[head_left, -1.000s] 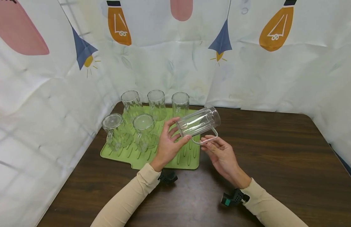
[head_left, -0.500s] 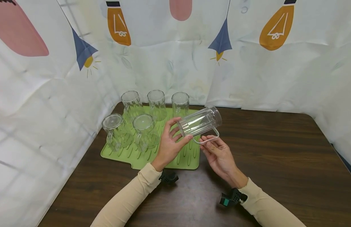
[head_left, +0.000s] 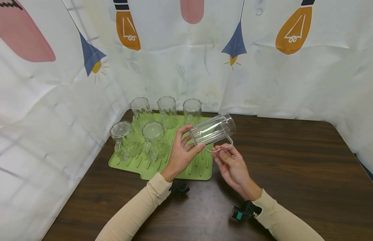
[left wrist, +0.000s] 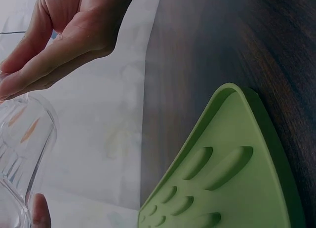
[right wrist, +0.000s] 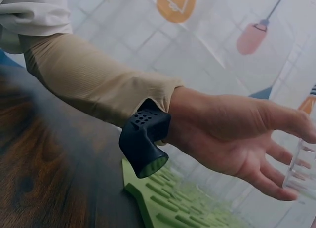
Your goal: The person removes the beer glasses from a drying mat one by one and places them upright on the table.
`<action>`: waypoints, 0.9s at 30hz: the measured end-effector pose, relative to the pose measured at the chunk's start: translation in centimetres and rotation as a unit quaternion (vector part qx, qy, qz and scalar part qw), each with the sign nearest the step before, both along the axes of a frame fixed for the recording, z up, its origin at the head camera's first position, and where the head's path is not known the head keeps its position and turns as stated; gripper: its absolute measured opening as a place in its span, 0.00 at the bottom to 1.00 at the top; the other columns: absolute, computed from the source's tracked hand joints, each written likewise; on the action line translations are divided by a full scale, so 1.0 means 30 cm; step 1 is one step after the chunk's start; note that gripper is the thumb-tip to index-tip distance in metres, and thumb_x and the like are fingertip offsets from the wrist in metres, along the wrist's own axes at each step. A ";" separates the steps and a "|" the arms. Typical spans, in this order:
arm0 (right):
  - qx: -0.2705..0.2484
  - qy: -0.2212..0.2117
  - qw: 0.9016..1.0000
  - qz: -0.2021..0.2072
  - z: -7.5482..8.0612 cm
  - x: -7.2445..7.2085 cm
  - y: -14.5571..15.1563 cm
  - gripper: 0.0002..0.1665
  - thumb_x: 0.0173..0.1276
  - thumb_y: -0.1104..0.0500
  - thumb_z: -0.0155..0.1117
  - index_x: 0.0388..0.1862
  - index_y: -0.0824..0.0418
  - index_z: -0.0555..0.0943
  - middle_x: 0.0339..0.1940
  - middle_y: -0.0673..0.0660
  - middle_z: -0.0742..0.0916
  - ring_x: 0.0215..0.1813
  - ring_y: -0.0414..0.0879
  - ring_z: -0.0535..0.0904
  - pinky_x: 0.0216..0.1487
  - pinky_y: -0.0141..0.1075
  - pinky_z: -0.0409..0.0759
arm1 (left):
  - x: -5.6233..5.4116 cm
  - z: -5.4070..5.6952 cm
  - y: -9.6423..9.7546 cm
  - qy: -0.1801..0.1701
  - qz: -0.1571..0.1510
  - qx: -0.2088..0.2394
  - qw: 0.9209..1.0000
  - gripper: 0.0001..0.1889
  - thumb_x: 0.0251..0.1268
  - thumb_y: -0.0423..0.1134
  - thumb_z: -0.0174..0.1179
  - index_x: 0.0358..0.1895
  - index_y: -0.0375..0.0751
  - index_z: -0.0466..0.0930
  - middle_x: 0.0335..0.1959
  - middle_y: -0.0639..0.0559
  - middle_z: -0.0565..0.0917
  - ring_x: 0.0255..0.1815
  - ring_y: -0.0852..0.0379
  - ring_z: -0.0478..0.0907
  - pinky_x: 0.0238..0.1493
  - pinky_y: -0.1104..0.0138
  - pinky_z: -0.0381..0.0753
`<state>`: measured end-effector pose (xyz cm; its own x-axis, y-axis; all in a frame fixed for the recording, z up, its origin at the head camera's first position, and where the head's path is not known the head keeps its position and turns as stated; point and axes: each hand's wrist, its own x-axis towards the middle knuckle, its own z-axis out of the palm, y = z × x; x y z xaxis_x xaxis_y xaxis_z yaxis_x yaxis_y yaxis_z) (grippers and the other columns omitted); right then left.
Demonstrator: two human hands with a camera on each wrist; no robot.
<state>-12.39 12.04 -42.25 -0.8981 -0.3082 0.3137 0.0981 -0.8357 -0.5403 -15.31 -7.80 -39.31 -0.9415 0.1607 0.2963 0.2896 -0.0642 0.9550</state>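
Observation:
A clear glass mug [head_left: 212,129] is held in the air, tilted nearly onto its side, with its handle [head_left: 222,149] hanging below. My left hand [head_left: 181,154] grips the mug's left end between thumb and fingers. With thumb and fingertips, my right hand [head_left: 233,167] pinches the handle. In the left wrist view the right hand [left wrist: 74,45] is above the mug [left wrist: 29,139], and one fingertip [left wrist: 41,213] of the left hand shows at its side. The right wrist view shows the left hand [right wrist: 232,132] with its fingers around the mug [right wrist: 303,171], which is cut off by the frame's edge.
A green ribbed drying mat [head_left: 162,172] lies on the dark wooden table [head_left: 289,167], behind the hands and to the left. Several glass mugs [head_left: 154,139] stand on it in two rows. A patterned white curtain [head_left: 186,67] hangs behind and along the sides.
The mug shifted very slightly to the right early on, both hands keeping their hold. The right forearm has edged a little leftward. The other mugs stay in place on the mat.

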 end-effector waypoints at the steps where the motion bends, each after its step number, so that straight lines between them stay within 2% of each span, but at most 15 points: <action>1: 0.000 0.001 1.000 0.000 0.001 0.000 -0.001 0.18 0.82 0.71 0.45 0.52 0.59 0.82 0.52 0.53 0.91 0.59 0.43 0.88 0.69 0.34 0.82 | 0.001 0.001 -0.001 0.000 -0.001 -0.001 1.000 0.39 0.66 0.30 0.68 0.77 0.41 0.58 0.77 0.42 0.59 0.76 0.40 0.70 0.71 0.42 0.78; 8: 0.004 0.014 1.000 -0.002 0.014 -0.001 -0.004 0.19 0.83 0.72 0.43 0.52 0.59 0.82 0.52 0.53 0.91 0.59 0.43 0.89 0.69 0.34 0.82 | 0.003 0.006 -0.009 0.000 0.000 -0.027 1.000 0.41 0.67 0.34 0.69 0.78 0.45 0.55 0.78 0.45 0.58 0.77 0.42 0.69 0.70 0.45 0.80; 16: 0.007 0.040 0.999 -0.004 0.028 -0.009 0.001 0.19 0.82 0.72 0.44 0.52 0.59 0.82 0.51 0.52 0.91 0.58 0.43 0.89 0.68 0.34 0.83 | 0.002 0.027 -0.027 -0.001 -0.019 -0.058 0.998 0.41 0.68 0.36 0.68 0.78 0.55 0.54 0.78 0.45 0.60 0.78 0.43 0.67 0.69 0.48 0.81; 22: 0.007 0.057 0.998 -0.002 0.040 -0.015 0.007 0.19 0.82 0.73 0.44 0.52 0.59 0.82 0.51 0.53 0.91 0.58 0.44 0.89 0.67 0.34 0.83 | -0.003 0.053 -0.049 0.029 -0.007 -0.112 0.993 0.40 0.69 0.40 0.69 0.78 0.54 0.55 0.82 0.48 0.59 0.80 0.41 0.64 0.69 0.50 0.80; 27: 0.011 0.077 0.997 -0.001 0.059 -0.016 0.018 0.20 0.82 0.73 0.42 0.53 0.60 0.82 0.51 0.53 0.91 0.58 0.44 0.89 0.68 0.34 0.83 | -0.002 0.080 -0.070 0.065 0.012 -0.170 0.983 0.38 0.69 0.44 0.69 0.77 0.50 0.58 0.79 0.48 0.64 0.79 0.45 0.67 0.70 0.48 0.79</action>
<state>-12.87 12.59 -40.49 -0.8406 -0.3153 0.4404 0.0114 -0.8233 -0.5676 -15.38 -9.91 -36.91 -0.9041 0.2490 0.3472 0.4080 0.2618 0.8747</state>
